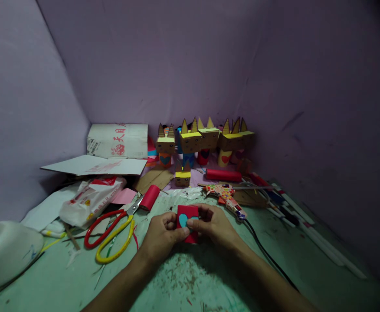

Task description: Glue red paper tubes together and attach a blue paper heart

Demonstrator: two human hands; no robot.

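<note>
Between my two hands is a small red paper roll (pixel 187 209) with a blue paper heart (pixel 183 220) on its near face. My left hand (pixel 164 236) grips its left edge, thumb against the lower front. From the right, my right hand (pixel 213 224) holds it, with the thumb pressing on the heart and covering part of it. The fingers behind the roll are partly hidden. Left of my hands lie scissors (pixel 125 230) with red and yellow handles, their blades near another red roll (pixel 150 197). A flower-patterned glue gun (pixel 224 197) rests beyond my right hand.
Several cardboard figures with pointed ears (pixel 190 141) stand at the back, a small cardboard head (pixel 182 178) before them. White cardboard (pixel 116 143), a plastic packet (pixel 90 201) and a white bowl (pixel 9 253) are left. A black cord (pixel 268 253) and white sticks (pixel 326 247) lie right.
</note>
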